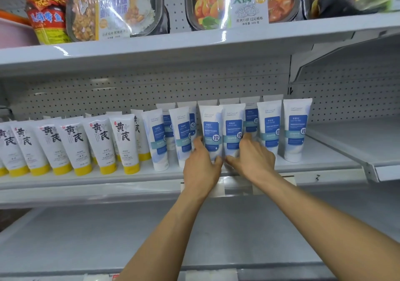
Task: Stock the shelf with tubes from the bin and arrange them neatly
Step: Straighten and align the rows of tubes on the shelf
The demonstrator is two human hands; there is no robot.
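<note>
Head view: two hands reach to the middle shelf (86,179). The left hand (201,168) wraps round the bottom of one blue tube, the left tube (211,127). Its thumb lies across the front and its fingers (198,142) curl round the tube's left side. The right hand (252,161) does the same with the right tube (233,125), with its thumb low on the front and a finger up the right side. So both hands are closed on a tube, one each.

The two tubes stand cap down, side by side and touching, at the front of the shelf. Each tube sticks up above its hand, with the label facing out. I think the hands hold them low, near the caps, so the tubes do not tip while they are set down and pushed straight.

More blue tubes (269,127) stand on both sides and behind, in rows. Some on the left lean a bit. The two held tubes fill a gap in the front row, and that is likely why they go there. Yellow tubes (123,142) stand further left, in their own group. Food packs (138,5) sit on the shelf above. The bin is not in view.
</note>
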